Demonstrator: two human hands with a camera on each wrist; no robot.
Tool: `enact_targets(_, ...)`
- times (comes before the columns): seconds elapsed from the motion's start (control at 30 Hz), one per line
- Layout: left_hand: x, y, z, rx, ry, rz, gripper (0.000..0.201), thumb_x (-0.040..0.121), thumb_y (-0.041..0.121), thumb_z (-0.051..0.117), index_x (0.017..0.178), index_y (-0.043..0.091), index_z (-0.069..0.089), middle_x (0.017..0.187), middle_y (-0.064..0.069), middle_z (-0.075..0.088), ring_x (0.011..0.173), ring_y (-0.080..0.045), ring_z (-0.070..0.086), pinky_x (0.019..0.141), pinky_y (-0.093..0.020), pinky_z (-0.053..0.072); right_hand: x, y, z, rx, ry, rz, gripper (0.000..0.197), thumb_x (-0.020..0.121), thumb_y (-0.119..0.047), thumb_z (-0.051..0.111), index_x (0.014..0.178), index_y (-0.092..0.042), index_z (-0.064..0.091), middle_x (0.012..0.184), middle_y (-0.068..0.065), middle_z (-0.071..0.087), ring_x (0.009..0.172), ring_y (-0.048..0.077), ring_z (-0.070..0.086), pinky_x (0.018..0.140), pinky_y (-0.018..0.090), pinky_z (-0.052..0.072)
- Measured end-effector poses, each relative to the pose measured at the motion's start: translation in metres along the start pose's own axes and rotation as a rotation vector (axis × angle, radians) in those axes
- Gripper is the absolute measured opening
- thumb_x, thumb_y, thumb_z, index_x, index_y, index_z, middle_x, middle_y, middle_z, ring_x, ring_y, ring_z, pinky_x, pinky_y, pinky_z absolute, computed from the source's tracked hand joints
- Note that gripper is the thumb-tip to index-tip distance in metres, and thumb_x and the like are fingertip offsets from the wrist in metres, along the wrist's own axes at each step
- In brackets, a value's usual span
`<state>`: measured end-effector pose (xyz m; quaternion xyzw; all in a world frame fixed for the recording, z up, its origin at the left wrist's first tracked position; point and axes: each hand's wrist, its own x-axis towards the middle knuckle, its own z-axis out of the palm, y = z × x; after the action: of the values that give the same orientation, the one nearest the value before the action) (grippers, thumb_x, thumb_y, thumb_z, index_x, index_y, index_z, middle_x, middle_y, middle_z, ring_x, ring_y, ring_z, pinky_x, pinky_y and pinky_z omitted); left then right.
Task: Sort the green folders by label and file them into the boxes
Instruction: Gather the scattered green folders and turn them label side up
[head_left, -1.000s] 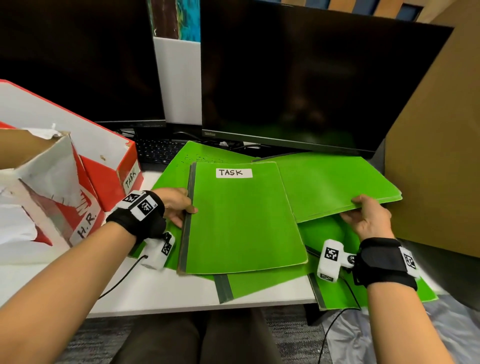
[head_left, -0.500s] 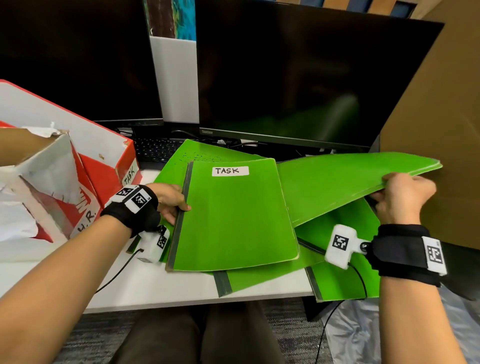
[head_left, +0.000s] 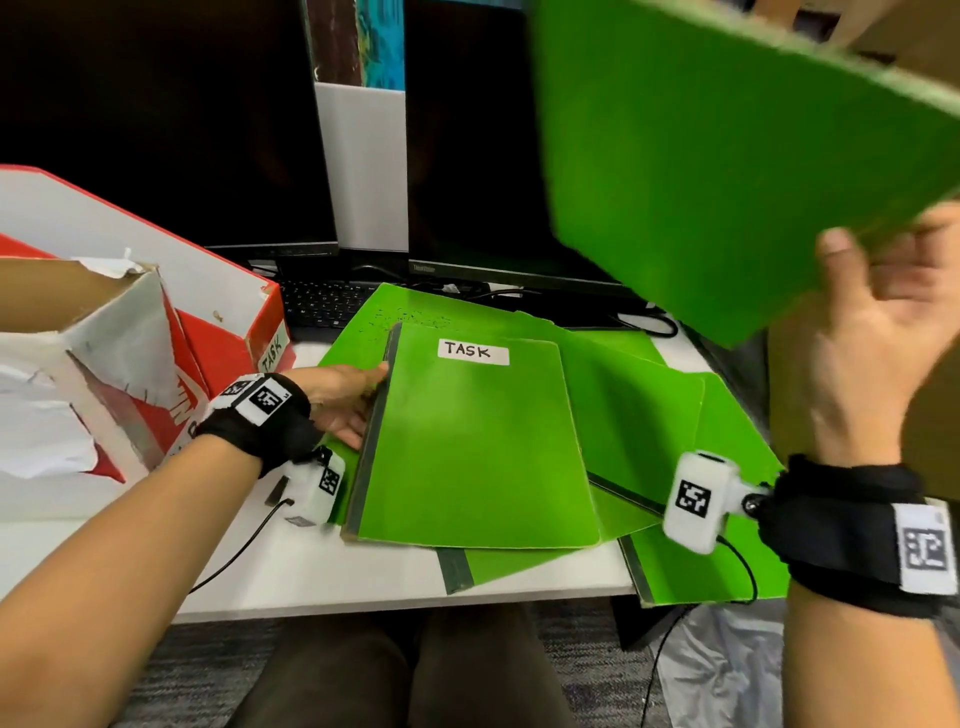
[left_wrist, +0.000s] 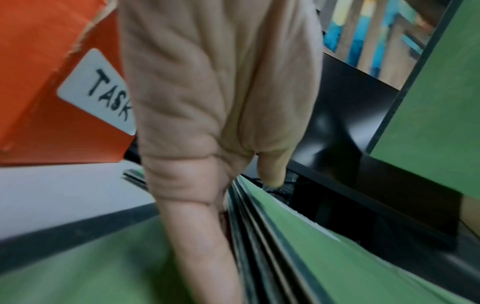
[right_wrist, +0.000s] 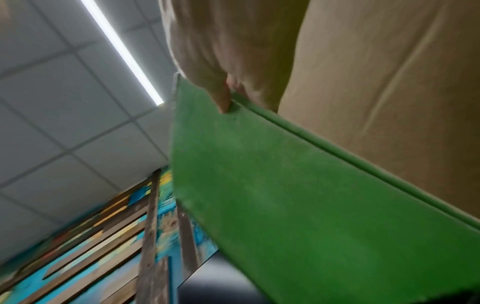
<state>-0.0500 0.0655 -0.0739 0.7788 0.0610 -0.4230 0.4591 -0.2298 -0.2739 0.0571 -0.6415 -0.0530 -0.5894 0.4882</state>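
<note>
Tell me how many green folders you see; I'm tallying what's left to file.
6: a lifted folder in the right hand; the TASK folder on top; four under it: back folder, right folder, front folder, far-right folder. Overlaps may hide more.

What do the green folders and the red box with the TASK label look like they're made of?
The raised folder in the right hand looks like stiff matte card: its face shows a fuzzy, unglossy grain and a thick layered edge. The folder labelled TASK has the same dull surface, with a dark strip along its spine. The red box seems to be printed cardboard; a neighbouring box's torn rim shows brown board.
</note>
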Motion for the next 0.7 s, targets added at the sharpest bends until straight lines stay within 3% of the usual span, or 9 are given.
enact_targets(0.07,0.000,-0.003,-0.005,-0.137,-0.048,-0.007,0.086,0.092,0.067,0.015,0.142,-0.003,0.027,0.141,-0.032,0.038,0.128,-0.044,0.044,0.091,-0.048,0.045,-0.015,0.000,0.016,0.089,-0.325,0.061,0.014,0.087,-0.001,0.062,0.087,-0.014,0.059,0.081,-0.019,0.064,0.077,0.002,0.057,0.071,0.022,0.045)
enact_targets(0.13,-0.001,-0.007,-0.009,-0.222,-0.049,-0.013,0.095,0.087,0.073,0.008,0.140,-0.002,0.031,0.135,-0.027,0.045,0.126,-0.041,0.044,0.090,-0.044,0.042,-0.030,0.011,0.029,0.116,-0.657,0.215,0.014,0.083,0.010,0.061,0.091,0.001,0.068,0.095,-0.009,0.075,0.102,0.013,0.067,0.092,0.028,0.051)
enact_targets(0.17,-0.001,-0.008,-0.010,-0.253,-0.051,-0.012,0.098,0.084,0.076,0.007,0.138,-0.002,0.034,0.130,-0.027,0.049,0.123,-0.039,0.046,0.089,-0.043,0.042,-0.038,0.020,0.034,0.079,-0.799,0.265,0.018,0.081,0.013,0.061,0.088,0.000,0.070,0.096,-0.009,0.075,0.108,0.016,0.066,0.099,0.032,0.049)
enact_targets(0.23,-0.002,-0.009,-0.011,-0.281,-0.054,-0.010,0.104,0.082,0.077,0.005,0.145,-0.004,0.022,0.145,-0.031,0.032,0.135,-0.043,0.033,0.101,-0.048,0.036,-0.052,0.039,0.038,-0.009,-0.996,0.357,0.030,0.078,0.020,0.059,0.081,-0.007,0.073,0.093,-0.010,0.076,0.112,0.015,0.065,0.106,0.038,0.045)
enact_targets(0.3,-0.005,-0.009,-0.010,-0.264,-0.076,-0.013,0.103,0.083,0.077,0.009,0.149,-0.002,0.013,0.152,-0.030,0.020,0.140,-0.043,0.025,0.110,-0.050,0.028,-0.061,0.056,0.039,-0.065,-1.043,0.468,0.039,0.076,0.025,0.054,0.078,-0.008,0.074,0.091,-0.010,0.076,0.114,0.012,0.063,0.108,0.041,0.043)
enact_targets(0.4,-0.006,-0.007,-0.010,-0.122,-0.021,0.011,0.092,0.085,0.068,0.036,0.148,0.003,0.018,0.142,-0.022,0.041,0.129,-0.032,0.043,0.107,-0.044,0.035,-0.066,0.069,0.037,-0.098,-1.124,0.621,0.042,0.076,0.025,0.054,0.079,-0.011,0.076,0.096,-0.009,0.076,0.115,0.008,0.062,0.110,0.036,0.041)
enact_targets(0.5,-0.003,-0.005,-0.010,0.069,0.030,0.023,0.085,0.079,0.053,0.065,0.141,0.004,0.033,0.123,-0.024,0.060,0.107,-0.033,0.063,0.105,-0.049,0.040,-0.068,0.077,0.031,-0.252,-1.231,0.759,0.051,0.077,0.022,0.055,0.087,-0.023,0.077,0.119,-0.008,0.068,0.126,0.009,0.053,0.114,0.038,0.033)
enact_targets(0.63,-0.009,0.006,0.007,0.149,0.087,0.047,0.029,0.090,0.016,0.062,0.107,-0.004,0.050,0.085,-0.015,0.072,0.074,-0.020,0.072,0.066,-0.036,0.060,-0.077,0.096,0.029,-0.508,-0.974,0.992,0.040,0.089,-0.006,0.062,0.127,-0.015,0.056,0.132,0.010,0.057,0.115,0.026,0.056,0.096,0.045,0.049)
enact_targets(0.7,-0.013,0.009,0.015,0.207,0.130,0.042,0.032,0.088,0.011,0.064,0.111,-0.003,0.047,0.104,-0.018,0.068,0.097,-0.024,0.069,0.076,-0.037,0.055,-0.087,0.098,0.034,-0.530,-0.906,1.173,0.055,0.089,-0.021,0.066,0.138,-0.008,0.045,0.130,0.015,0.056,0.109,0.028,0.058,0.084,0.044,0.055)
